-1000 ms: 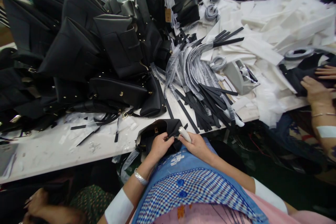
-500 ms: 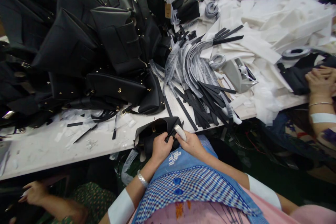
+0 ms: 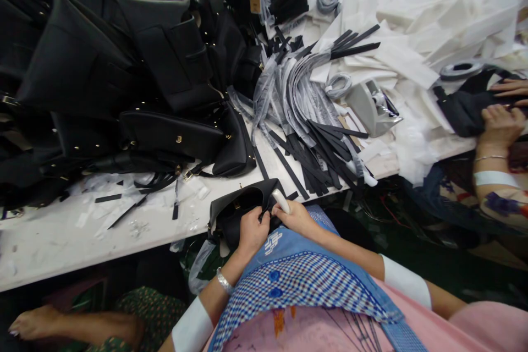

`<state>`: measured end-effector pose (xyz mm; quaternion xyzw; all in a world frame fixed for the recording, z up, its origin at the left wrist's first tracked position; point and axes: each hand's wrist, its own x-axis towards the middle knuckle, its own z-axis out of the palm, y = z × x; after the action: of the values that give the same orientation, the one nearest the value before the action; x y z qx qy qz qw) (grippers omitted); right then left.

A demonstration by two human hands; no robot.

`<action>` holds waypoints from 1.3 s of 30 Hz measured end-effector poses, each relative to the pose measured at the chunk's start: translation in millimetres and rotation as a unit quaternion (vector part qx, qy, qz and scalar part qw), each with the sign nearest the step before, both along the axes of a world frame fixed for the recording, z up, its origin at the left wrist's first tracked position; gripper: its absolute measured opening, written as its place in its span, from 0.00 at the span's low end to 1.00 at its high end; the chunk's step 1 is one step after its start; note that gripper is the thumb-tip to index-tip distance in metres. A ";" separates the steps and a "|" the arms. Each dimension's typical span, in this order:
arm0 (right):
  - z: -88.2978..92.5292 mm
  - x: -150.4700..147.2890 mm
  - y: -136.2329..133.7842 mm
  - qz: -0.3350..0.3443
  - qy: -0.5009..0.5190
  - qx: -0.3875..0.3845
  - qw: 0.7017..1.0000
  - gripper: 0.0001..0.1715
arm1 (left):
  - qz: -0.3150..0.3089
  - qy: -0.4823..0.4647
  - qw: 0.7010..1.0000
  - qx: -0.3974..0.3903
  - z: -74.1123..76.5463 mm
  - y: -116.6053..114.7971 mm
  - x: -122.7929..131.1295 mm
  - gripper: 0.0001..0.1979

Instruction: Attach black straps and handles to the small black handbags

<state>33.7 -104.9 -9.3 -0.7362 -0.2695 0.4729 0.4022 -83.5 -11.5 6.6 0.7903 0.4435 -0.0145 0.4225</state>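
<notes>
A small black handbag (image 3: 225, 206) lies at the table's front edge, its mouth facing me and its inside dark. My left hand (image 3: 252, 229) pinches the bag's near edge between thumb and fingers. Close beside it, my right hand (image 3: 297, 218) is closed around a white-handled tool (image 3: 281, 201). The tool's working end is hidden against the bag, so its kind does not show. The fingertips of both hands almost meet at the bag's edge.
Black handbags (image 3: 169, 135) are piled at the left. Plastic-wrapped black straps (image 3: 305, 99) lie in the middle, with white padding sheets (image 3: 412, 60) at the right. A co-worker's hands (image 3: 501, 121) are on a black piece at far right; another person's arm (image 3: 82, 324) is at lower left.
My view has shifted slightly, so the table's things sit a little higher and farther left. Both my hands keep their hold at the bag. The lower-left co-worker's hand has moved left and down.
</notes>
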 end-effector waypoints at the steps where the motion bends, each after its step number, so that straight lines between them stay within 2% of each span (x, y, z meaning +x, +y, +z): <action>1: -1.0 1.1 1.6 -0.010 0.012 0.000 1.000 0.09 | 0.004 -0.002 1.000 -0.002 -0.1 0.9 -0.5 0.14; 3: -0.7 5.0 3.1 -0.030 0.037 0.012 0.999 0.08 | 0.018 -0.011 1.000 -0.015 0.7 3.8 -1.0 0.14; 5: 3.0 11.4 1.8 -0.061 0.111 0.011 0.992 0.09 | 0.042 -0.030 0.996 -0.067 2.8 8.2 -0.5 0.15; 8: 11.6 23.4 -3.9 -0.113 0.288 0.003 0.951 0.15 | 0.087 -0.065 0.970 -0.216 7.2 15.5 2.9 0.18; 10: 16.0 31.4 -5.9 -0.162 0.343 0.031 0.925 0.19 | 0.100 -0.081 0.952 -0.279 10.5 19.6 6.2 0.20; 12: 17.5 39.6 -3.3 -0.211 0.322 0.070 0.920 0.20 | 0.102 -0.090 0.945 -0.296 13.5 22.6 9.2 0.21; 15: 14.7 53.0 9.3 -0.222 0.199 0.077 0.951 0.20 | 0.106 -0.088 0.943 -0.304 16.1 24.7 12.6 0.21; 18: 7.7 65.8 24.9 -0.147 0.023 0.056 0.987 0.18 | 0.095 -0.072 0.951 -0.287 16.8 26.9 15.5 0.22; 20: 1.6 70.9 32.0 -0.060 -0.054 0.076 0.994 0.16 | 0.070 -0.049 0.960 -0.266 18.6 30.9 17.7 0.23; 23: -8.6 71.5 34.3 0.066 -0.090 0.127 0.986 0.17 | 0.033 -0.020 0.969 -0.245 28.7 41.3 18.3 0.25; 25: -14.3 69.1 31.2 0.111 -0.103 0.134 0.979 0.18 | 0.010 -0.021 0.982 -0.187 40.7 47.8 13.1 0.26; 28: -20.7 66.2 25.0 0.106 -0.135 0.114 0.979 0.18 | -0.054 0.002 0.995 -0.078 60.6 50.6 -5.2 0.21; 30: -25.0 66.0 22.9 0.086 -0.145 0.106 0.980 0.17 | -0.102 0.042 0.992 -0.063 70.4 47.7 -20.2 0.20; 32: -30.1 67.2 24.3 0.075 -0.156 0.106 0.979 0.17 | -0.132 0.077 0.986 -0.065 76.2 43.7 -31.3 0.24; 35: -33.2 70.5 33.3 0.081 -0.191 0.109 0.972 0.17 | -0.136 0.075 0.987 -0.042 81.3 40.8 -33.8 0.22; 37: -25.8 72.6 42.1 0.095 -0.222 0.109 0.964 0.19 | -0.123 0.036 0.992 -0.005 85.2 41.7 -26.8 0.20; 39: -8.0 73.4 49.8 0.088 -0.264 0.122 0.953 0.20 | -0.121 -0.007 0.992 0.046 90.0 43.9 -16.8 0.21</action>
<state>107.0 -55.0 -17.3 -0.7535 -0.4853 0.2592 0.3600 -100.3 32.4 96.6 0.8568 0.3418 -0.0399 0.3839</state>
